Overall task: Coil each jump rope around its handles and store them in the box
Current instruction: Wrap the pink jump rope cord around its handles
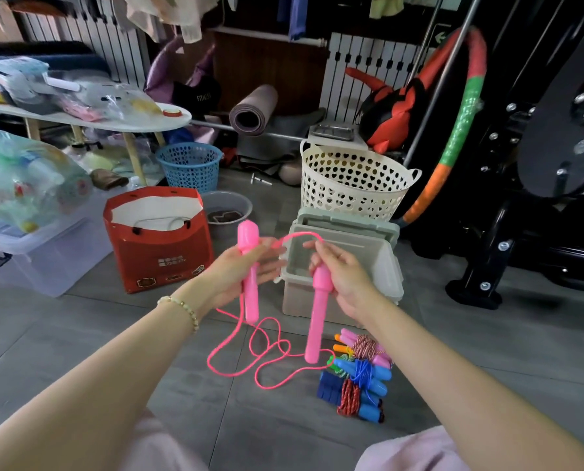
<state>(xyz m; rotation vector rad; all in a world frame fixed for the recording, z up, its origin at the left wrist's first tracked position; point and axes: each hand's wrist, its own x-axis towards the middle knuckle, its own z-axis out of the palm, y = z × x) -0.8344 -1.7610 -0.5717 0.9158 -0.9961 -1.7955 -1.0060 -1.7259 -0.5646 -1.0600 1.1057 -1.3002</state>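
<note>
Left hand (239, 271): fingers (272, 256) curled round the left handle (248, 234), thick end up. Right hand (343, 280): fingers (321, 249) grasp the right handle (312, 334), also thick end up, a cord (297, 235) arching between the hands. The rest of the cord lies in loose loops on the floor below. The open box (390, 263) is just behind the hands, with coiled ropes (362, 375) in front of it.

Judgement: bring the handles side by side into one hand, wind the cord evenly and tightly, and shake out the floor loops so they don't knot.

Grey tiled floor (79, 334), white table (120, 122), radiator (368, 69)
</note>
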